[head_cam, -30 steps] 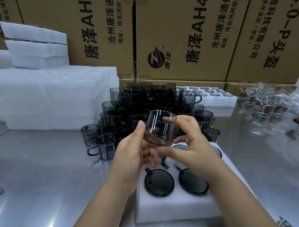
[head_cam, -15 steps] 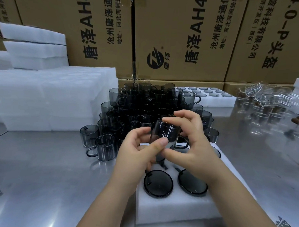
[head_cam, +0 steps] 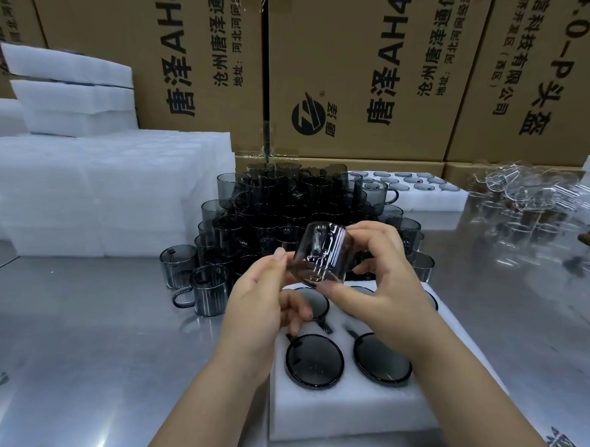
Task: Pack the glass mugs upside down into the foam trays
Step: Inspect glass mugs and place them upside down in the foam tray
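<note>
Glass mugs (head_cam: 287, 216) of smoky grey stand heaped in the middle of the steel counter (head_cam: 79, 332), in front of a wall of printed cardboard cartons (head_cam: 361, 74). At the left, white foam slabs (head_cam: 102, 188) are stacked high beside the heap. At the far right lies a jumble of clear glassware (head_cam: 531, 196), and between it and the heap sits a filled foam tray (head_cam: 423, 198) showing rows of round grey bases. A nearer foam tray (head_cam: 346, 414) lies just in front of the heap. Two inverted mugs (head_cam: 314, 361) fill its near pockets, bases up, with more partly hidden behind the hands.

Above that tray's far half, both hands meet around one held mug (head_cam: 321, 255), which is tilted in the air. The right hand (head_cam: 382, 288) has its grip pinching the glass, fingers on the upper edge and thumb at the lower rim. The left hand (head_cam: 259, 309) sets its thumb against the mug's left wall, its other fingers curled underneath.
</note>
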